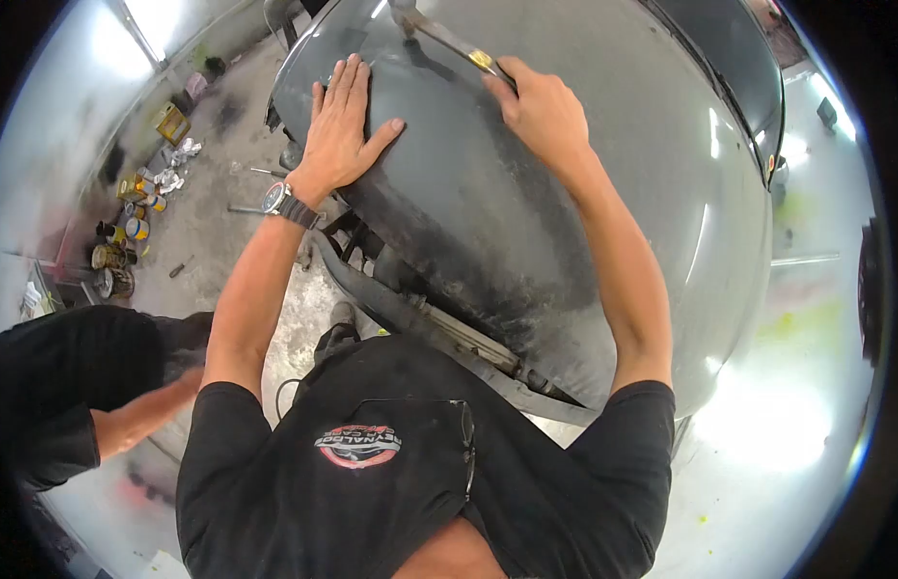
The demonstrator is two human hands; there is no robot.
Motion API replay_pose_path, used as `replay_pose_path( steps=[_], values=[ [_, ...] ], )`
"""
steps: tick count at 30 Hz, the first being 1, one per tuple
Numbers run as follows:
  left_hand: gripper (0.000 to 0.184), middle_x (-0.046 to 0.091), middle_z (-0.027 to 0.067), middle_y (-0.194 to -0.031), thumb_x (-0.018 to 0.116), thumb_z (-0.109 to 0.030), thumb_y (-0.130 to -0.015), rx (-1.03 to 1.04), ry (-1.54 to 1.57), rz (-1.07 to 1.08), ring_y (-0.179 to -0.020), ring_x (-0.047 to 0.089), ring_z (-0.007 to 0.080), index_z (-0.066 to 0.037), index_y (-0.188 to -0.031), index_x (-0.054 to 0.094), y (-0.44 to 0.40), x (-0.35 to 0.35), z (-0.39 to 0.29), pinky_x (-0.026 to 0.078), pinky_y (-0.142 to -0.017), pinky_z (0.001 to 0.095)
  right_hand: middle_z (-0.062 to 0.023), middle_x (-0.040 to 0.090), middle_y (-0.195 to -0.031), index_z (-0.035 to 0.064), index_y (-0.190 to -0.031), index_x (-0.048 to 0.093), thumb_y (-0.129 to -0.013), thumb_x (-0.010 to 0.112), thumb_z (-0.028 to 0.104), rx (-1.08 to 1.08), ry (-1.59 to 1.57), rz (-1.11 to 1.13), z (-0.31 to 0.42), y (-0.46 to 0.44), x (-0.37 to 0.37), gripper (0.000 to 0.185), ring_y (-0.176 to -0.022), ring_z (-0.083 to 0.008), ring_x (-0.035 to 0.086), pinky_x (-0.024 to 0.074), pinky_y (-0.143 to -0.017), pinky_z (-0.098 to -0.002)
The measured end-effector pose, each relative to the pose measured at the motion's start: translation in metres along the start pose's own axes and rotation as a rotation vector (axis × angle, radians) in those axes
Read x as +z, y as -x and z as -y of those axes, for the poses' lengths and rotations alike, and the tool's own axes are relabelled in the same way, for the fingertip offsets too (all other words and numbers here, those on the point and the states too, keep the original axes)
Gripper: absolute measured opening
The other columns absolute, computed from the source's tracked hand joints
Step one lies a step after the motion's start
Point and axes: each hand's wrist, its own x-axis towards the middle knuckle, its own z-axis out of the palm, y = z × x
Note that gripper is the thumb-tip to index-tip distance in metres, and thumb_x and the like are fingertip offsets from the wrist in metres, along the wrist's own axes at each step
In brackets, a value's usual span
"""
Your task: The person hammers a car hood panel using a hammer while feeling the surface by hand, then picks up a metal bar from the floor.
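Closest, at the near edge of the broad grey metal car hood (652, 145), is the person's black short-sleeved shirt (295, 511), bearing an oval red-and-silver logo (357, 447). Also on the near side, beyond the hood's left corner, another person in dark clothing (68, 386) leans in with one forearm out, the hand blurred. Along the hood's near edge, a long dark-grey curved strip (348, 280) stands off from the panel, and a pale narrow bar (468, 338) shows in the gap between them. The hood's near part is scuffed with dark and whitish patches.

Farther up, on the hood's left part, the person's left hand (345, 125) lies palm down, its fingers straight and together, the thumb spread, holding nothing. A round-faced watch with a dark band (287, 203) circles that wrist. Over the hood's middle, the right hand (545, 111) has its fingers closed around the dark handle of a metal-headed hammer with a yellow label (459, 46). The hammer's head is above the hood's far left part; whether it touches the metal cannot be told.

Left of the hood, on the grey concrete floor (213, 227), lie a small dark-handled screwdriver (182, 266), a cluster of stained paint cans (111, 256), crumpled silvery wrapping (169, 180) and a square yellow can (171, 123).
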Motion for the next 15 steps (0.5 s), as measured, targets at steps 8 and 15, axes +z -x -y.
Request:
replay_pose_path(
  steps=[8, 15],
  values=[
    [0.096, 0.025, 0.0252, -0.170, 0.058, -0.061, -0.098, -0.002, 0.015, -0.010, -0.160, 0.018, 0.0411, 0.005, -0.162, 0.028, -0.001, -0.001, 0.001, 0.012, -0.128, 0.0602, -0.0155, 0.074, -0.080, 0.0128, -0.118, 0.068, -0.104, 0.061, 0.041, 0.042, -0.022, 0.016, 0.009, -0.004, 0.001, 0.033, -0.076, -0.0410, 0.071, 0.0550, -0.068, -0.0521],
    [0.095, 0.023, 0.0247, -0.171, 0.056, -0.060, -0.100, -0.014, 0.005, -0.007, -0.161, 0.017, 0.0398, 0.004, -0.163, 0.025, 0.001, 0.000, 0.000, 0.010, -0.128, 0.0593, -0.0164, 0.075, -0.082, 0.0120, -0.119, 0.070, -0.104, 0.060, 0.040, -0.047, -0.013, -0.056, 0.016, -0.021, 0.014, 0.033, -0.079, -0.0401, 0.072, 0.0550, -0.071, -0.0525]
  ],
)
